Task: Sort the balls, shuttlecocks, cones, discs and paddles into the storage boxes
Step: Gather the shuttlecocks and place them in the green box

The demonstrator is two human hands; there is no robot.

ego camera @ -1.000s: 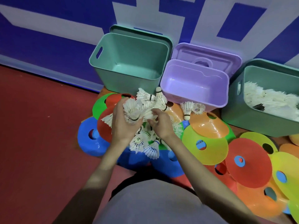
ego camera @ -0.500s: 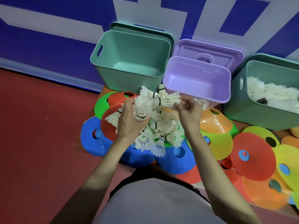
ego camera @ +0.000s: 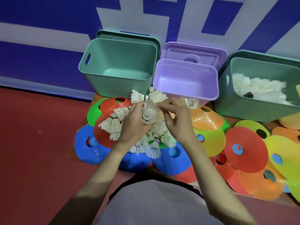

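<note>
Red floor beneath a blue-and-white wall carries overlapping coloured discs. Left hand grips a bunch of shuttlecocks above them; right hand pinches its feathers. Far right, a green box holds more shuttlecocks.

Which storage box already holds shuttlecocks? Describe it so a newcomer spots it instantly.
Three open plastic boxes stand along the blue-and-white wall. Take the green box at the far right, beside the purple box. It alone holds white feather shuttlecocks; the others show bare floors.

White shuttlecocks, teal box, lilac box, blue-and-white wall, red floor
</note>
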